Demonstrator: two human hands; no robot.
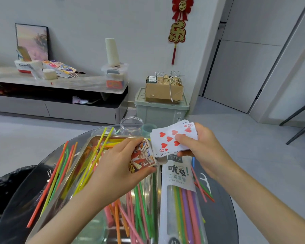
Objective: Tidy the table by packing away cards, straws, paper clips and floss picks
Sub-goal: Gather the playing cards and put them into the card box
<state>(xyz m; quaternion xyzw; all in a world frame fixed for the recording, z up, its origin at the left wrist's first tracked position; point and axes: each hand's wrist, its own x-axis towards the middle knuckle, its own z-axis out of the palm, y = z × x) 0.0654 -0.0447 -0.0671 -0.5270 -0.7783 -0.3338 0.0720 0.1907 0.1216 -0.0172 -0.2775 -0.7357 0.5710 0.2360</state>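
My left hand (116,166) grips a printed card box (143,156) above the metal tray (77,166). My right hand (202,147) holds a stack of playing cards (171,138), an eight of hearts on top, its edge close to the box's open end. Many coloured straws (60,175) lie in and across the tray. A white straw bag (179,191) with straws inside lies to the tray's right. A floss pick (205,180) and a few straws (203,191) lie right of the bag. A paper clip (49,173) sits left of the tray.
A clear jar (131,126), a clear lid (99,132) and a green cap (149,129) stand at the round table's far edge. A black bin bag (5,191) is at the left. Beyond are a TV cabinet (60,103) and a green storage box (161,110).
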